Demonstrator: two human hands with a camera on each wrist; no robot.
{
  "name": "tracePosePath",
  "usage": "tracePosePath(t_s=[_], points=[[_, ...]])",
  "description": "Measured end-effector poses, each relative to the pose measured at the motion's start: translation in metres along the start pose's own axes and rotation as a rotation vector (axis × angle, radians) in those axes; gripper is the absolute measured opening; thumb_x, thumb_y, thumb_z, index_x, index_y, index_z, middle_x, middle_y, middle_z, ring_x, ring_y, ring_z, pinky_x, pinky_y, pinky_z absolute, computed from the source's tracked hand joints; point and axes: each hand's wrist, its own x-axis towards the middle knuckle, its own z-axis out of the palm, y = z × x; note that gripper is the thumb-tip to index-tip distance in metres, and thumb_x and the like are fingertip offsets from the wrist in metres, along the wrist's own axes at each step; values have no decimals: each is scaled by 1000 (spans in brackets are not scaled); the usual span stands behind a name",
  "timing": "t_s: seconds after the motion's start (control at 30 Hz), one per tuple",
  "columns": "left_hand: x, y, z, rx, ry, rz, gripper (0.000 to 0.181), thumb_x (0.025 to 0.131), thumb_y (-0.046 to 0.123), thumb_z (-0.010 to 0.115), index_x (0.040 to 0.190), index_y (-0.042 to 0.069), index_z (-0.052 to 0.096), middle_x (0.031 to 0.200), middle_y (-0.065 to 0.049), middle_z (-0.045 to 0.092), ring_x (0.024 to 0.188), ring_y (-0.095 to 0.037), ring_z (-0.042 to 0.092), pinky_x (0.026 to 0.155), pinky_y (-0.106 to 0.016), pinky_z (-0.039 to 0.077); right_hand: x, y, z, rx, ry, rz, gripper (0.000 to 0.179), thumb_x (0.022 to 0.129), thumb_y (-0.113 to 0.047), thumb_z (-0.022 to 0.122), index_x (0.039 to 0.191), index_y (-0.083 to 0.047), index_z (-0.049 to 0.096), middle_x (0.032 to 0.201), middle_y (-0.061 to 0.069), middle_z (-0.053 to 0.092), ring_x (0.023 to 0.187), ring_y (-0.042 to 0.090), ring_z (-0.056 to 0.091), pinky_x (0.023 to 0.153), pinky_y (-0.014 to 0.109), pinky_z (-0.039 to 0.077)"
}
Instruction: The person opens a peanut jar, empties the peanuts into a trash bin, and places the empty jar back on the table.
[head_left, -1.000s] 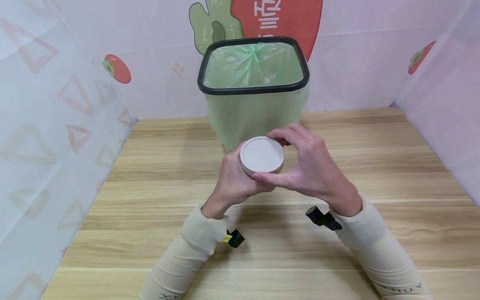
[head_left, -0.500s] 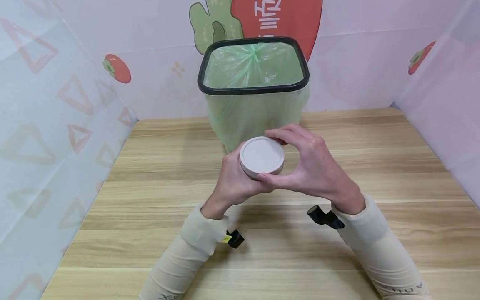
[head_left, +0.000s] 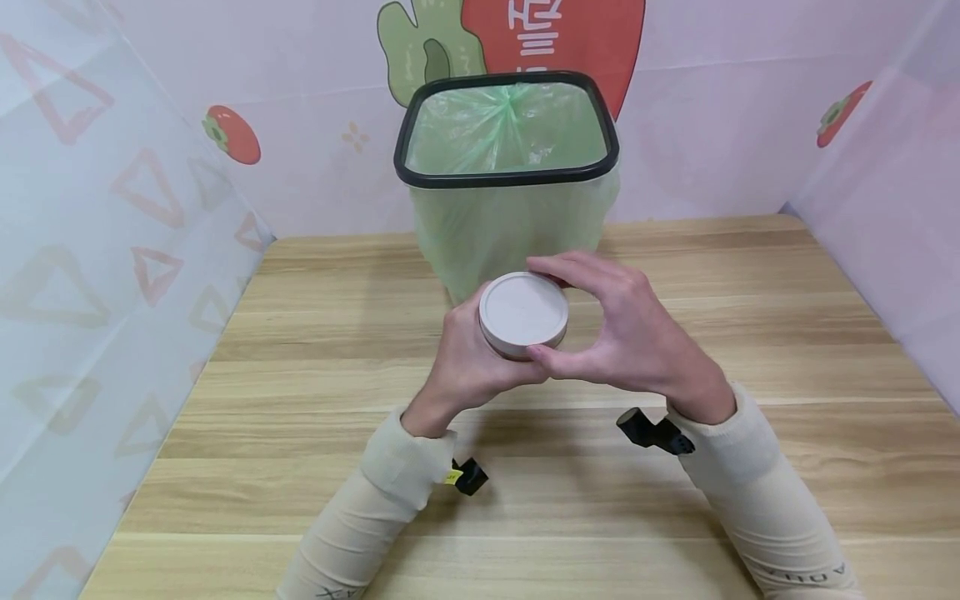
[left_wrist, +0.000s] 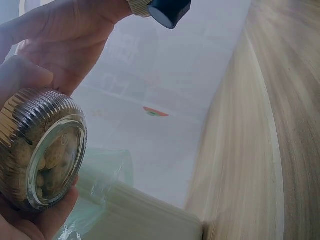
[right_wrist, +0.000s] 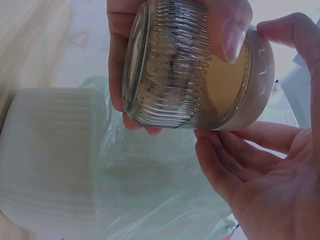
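A ribbed glass jar (right_wrist: pixel 172 75) with a round white lid (head_left: pixel 522 310) is held upright above the table. Brown rounded lumps show through its glass in both wrist views; what they are I cannot tell. My left hand (head_left: pixel 472 354) grips the jar's body, thumb on one side and fingers round the other. At the lid's rim, my right hand (head_left: pixel 637 333) has its thumb on the near edge and its fingertips by the far edge. A gap shows between the right palm and the lid. From the left wrist, the jar's clear base (left_wrist: pixel 57 160) faces the camera.
Behind the hands stands a bin (head_left: pixel 517 178) with a black rim and a pale green plastic liner. The wood-grain table (head_left: pixel 300 400) spreads around it, with printed cloth walls (head_left: pixel 322 125) at the back and sides. Small black cameras (head_left: pixel 470 477) sit at both wrists.
My right thumb has slid rightward along the lid's near edge, while the right fingertips have shifted slightly left at the far edge. The right wrist moved a little right; the left hand stayed put.
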Motion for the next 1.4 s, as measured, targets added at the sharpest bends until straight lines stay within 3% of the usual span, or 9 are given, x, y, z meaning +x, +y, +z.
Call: tracePosePath(t_s=[0.27, 0.5, 0.8, 1.07, 1.4], points=[[0, -1, -1, -21, -2, -1, 81, 62, 9, 96, 136, 5, 64, 125, -8, 74, 113, -20, 70, 101, -34, 57, 0, 0, -4, 61, -84, 20, 76, 78, -13, 88, 147, -3, 59, 141, 9, 68, 125, 23, 68, 109, 29, 53], [1, 0, -3, -5, -5, 3, 84, 61, 9, 99, 137, 4, 62, 127, -10, 73, 118, -22, 69, 106, -38, 55, -1, -6, -5, 12, -78, 123, 91, 74, -32, 97, 152, -9, 55, 149, 7, 63, 130, 23, 64, 110, 47, 52], [1, -1, -2, 35, 0, 10, 82, 64, 12, 100, 135, 2, 62, 125, -12, 73, 116, -25, 70, 104, -40, 57, -2, -13, 4, -105, 35, 110, 92, 61, -46, 102, 133, -5, 64, 127, 4, 69, 115, 20, 64, 97, 42, 55], [0, -2, -2, 29, -2, -1, 82, 62, 11, 99, 135, 2, 62, 126, -12, 72, 116, -25, 70, 104, -40, 57, -1, -15, 13, -173, 135, 101, 82, 57, -50, 102, 116, -4, 67, 108, 6, 66, 95, 19, 60, 83, 35, 52], [0, -1, -1, 24, 10, -19, 81, 61, 10, 98, 133, 4, 64, 123, -10, 74, 112, -23, 71, 101, -37, 59, 0, -12, 16, -185, 189, 82, 76, 56, -48, 103, 106, -2, 68, 98, 8, 65, 88, 18, 58, 78, 29, 49]])
